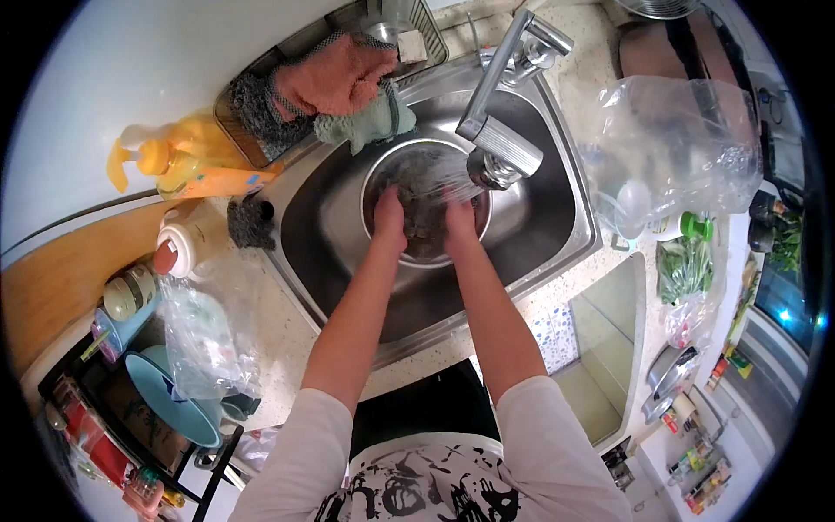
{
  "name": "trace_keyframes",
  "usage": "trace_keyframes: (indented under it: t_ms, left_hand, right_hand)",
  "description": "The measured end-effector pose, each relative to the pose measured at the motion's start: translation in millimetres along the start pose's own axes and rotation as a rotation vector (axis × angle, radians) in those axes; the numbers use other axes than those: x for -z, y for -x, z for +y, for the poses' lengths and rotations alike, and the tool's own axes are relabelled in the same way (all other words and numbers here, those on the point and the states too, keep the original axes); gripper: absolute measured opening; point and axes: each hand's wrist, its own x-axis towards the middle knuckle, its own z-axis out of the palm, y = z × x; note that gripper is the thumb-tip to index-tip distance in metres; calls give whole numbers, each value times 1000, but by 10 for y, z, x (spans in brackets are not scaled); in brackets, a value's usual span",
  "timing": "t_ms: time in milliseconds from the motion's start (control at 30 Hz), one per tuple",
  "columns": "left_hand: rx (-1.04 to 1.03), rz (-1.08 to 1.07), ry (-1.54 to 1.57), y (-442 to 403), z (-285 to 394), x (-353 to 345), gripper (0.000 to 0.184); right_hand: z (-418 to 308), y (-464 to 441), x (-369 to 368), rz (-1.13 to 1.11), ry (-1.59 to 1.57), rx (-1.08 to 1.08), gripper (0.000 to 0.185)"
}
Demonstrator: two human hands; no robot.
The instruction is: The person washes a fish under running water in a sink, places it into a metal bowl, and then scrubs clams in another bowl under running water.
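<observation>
A round metal bowl (pixel 366 184) stands in the stainless steel sink (pixel 326 261), holding water and a greyish-brown mass I cannot make out. Inside the bowl's left side is my left hand (pixel 390 216), its fingers dipped out of sight. My right hand (pixel 460 219) reaches into the right side, close to the stream, with its fingers also hidden by water. Above and to the right, the faucet (pixel 509 157) sprays water into the bowl. Whether either hand grips anything does not show.
A rack (pixel 426 26) with an orange cloth (pixel 335 74) and a green cloth (pixel 370 122) borders the sink's back left. Left are an orange pump bottle (pixel 204 181) and a dark scrubber (pixel 250 222). A clear plastic bag (pixel 670 148) lies right, near bagged greens (pixel 684 268).
</observation>
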Motion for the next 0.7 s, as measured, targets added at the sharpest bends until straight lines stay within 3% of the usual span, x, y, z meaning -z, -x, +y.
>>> trace_keyframes:
  t_ms: [67,167,267,367,467,567,667,700]
  left_hand:
    - [155,-23,52,49,101,-71,54]
    - [179,-221,119,-172,-42,19,57]
    - [224,-350,47,252,206,11,62]
    - [162,-471,-107,538,337,61,65]
    - [100,-414,-271,680,367,135,66]
    - [15,-330,-450,898,458,240,60]
    - [-265,-341,-639,463,223,751,56]
    - [-309,-240,-662,488,231,805,55]
  right_hand:
    - [-102,31,-52,-7,-234,-180,45]
    - [-50,3,15,-103,-277,-166,45]
    - [-156,160,30,-143,-142,-112,40]
    - [-138,296,96,-229,245,73,49]
    - [-12,370,195,-264,759,524,59]
    - [-71,515,330,-347,1007,655,64]
    - [-356,795,367,-405,1056,607,62]
    - [-374,789,431,-439,1105,634,61]
